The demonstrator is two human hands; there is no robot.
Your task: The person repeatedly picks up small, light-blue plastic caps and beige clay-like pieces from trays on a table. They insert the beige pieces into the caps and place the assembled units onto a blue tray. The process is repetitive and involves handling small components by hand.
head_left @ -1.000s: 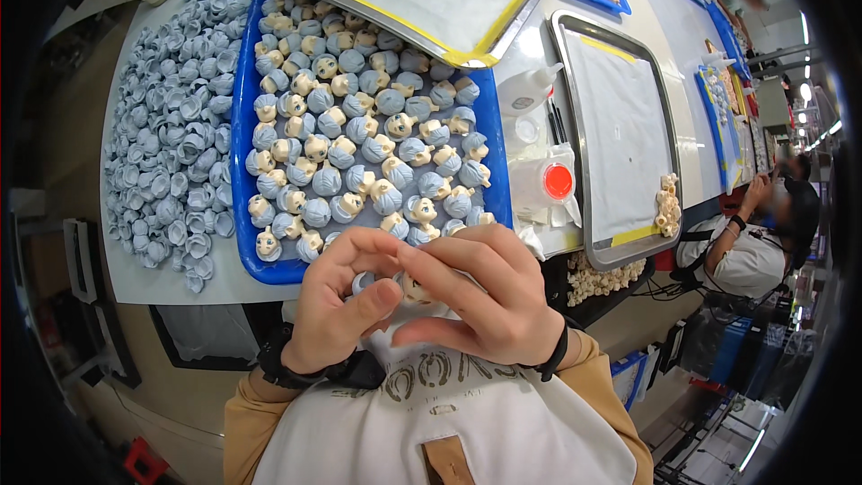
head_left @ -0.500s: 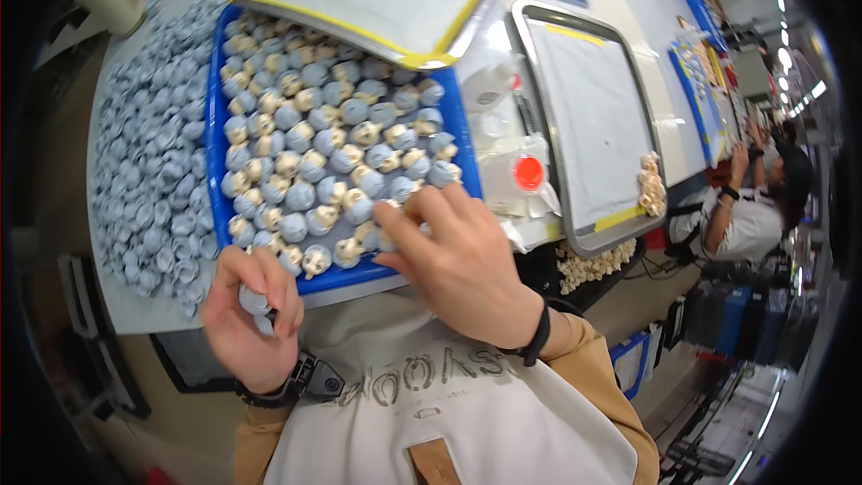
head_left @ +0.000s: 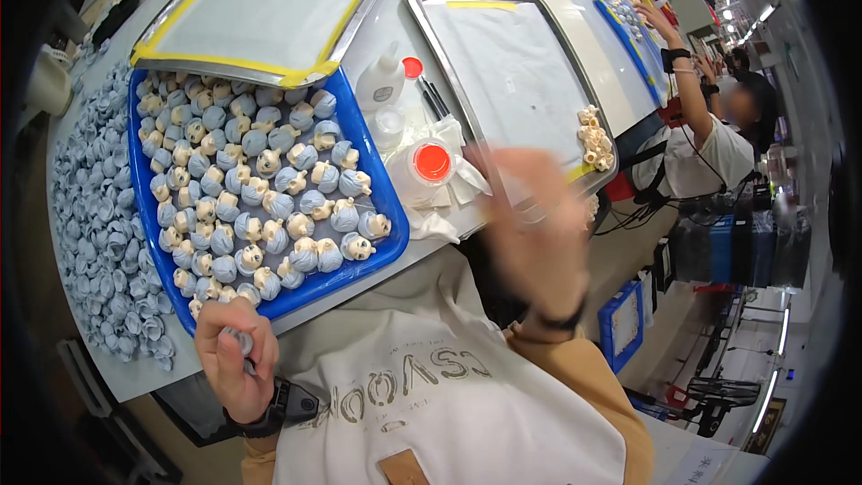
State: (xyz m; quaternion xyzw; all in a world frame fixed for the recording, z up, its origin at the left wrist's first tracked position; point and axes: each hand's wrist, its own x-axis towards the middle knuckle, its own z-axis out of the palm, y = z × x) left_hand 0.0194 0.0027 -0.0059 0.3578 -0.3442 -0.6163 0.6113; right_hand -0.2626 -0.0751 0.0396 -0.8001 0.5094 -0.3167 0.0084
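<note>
Blue tray (head_left: pixel 398 217) of blue-haired doll heads (head_left: pixel 269 162) in front, far end covered by taped metal tray (head_left: pixel 260 9); loose blue-grey shells (head_left: pixel 99 242) heaped left, squeeze bottle (head_left: pixel 381 81), red-topped tub (head_left: pixel 433 162) and second metal tray (head_left: pixel 503 63) right. Left hand (head_left: pixel 232 368) curled round a blue-grey piece (head_left: pixel 241 339) by the blue tray's near edge, piece partly hidden; right hand (head_left: pixel 539 233) badly blurred, seemingly near second metal tray's near end, can't tell if fingers hold anything. Since last frame, right hand left the heads, left kept its grip.
</note>
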